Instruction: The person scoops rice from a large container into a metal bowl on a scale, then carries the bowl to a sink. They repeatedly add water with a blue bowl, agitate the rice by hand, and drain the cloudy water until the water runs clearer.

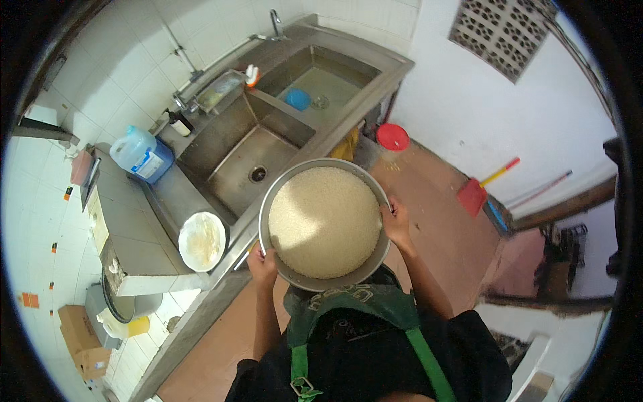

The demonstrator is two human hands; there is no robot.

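Note:
A large round metal pot [264, 206] full of uncooked white rice [326, 221] is held level in front of my body, near the front edge of a stainless steel sink counter. My left hand [262, 266] grips the pot at its lower left side. At the right side, my right hand [396, 221] is closed on the rim or handle there; which of the two is partly hidden by the fingers. Beyond the pot lies a steel sink basin [261, 145] with a drain. A white bowl [202, 242] with pale residue stands on the counter to the left.
The second basin [334, 85] holds water and a blue bowl [298, 99]. A jug of blue liquid [143, 155] and a pump bottle [179, 123] stand on the counter. On the floor are a red bucket [393, 137] and a red dustpan [472, 197] by the wall.

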